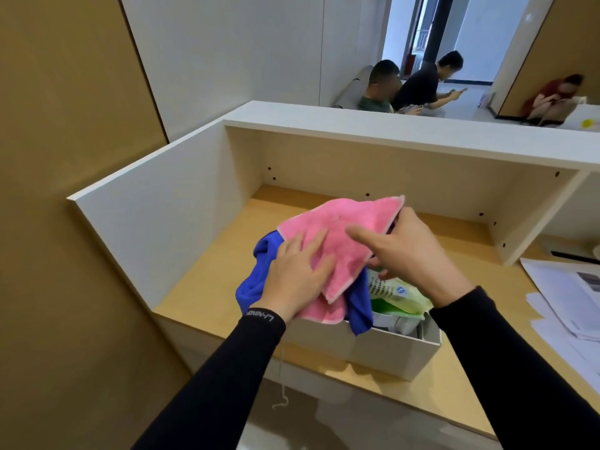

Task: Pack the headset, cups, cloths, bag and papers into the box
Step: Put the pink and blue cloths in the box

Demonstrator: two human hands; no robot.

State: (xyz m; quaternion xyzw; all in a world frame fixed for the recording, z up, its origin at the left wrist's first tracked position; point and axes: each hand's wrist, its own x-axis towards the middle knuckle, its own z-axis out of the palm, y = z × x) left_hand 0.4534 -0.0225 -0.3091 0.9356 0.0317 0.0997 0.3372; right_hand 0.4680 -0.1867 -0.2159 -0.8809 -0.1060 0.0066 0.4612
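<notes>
Box on desk; cloths over box; papers right of box.

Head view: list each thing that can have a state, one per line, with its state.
Box: open, on the desk, partly filled.
Pink cloth: folded, held over the box by both hands.
Blue cloth: bunched under the pink cloth, draped over the box's edge.
Green bag: inside the box, sticking up.
Papers: stacked on the desk, outside the box.
Left hand: flat on the pink cloth.
Right hand: pinching the pink cloth's corner.

White "LI-NING" lettering, seemingly upside down, on left sleeve cuff, green bag print too blurred
</notes>
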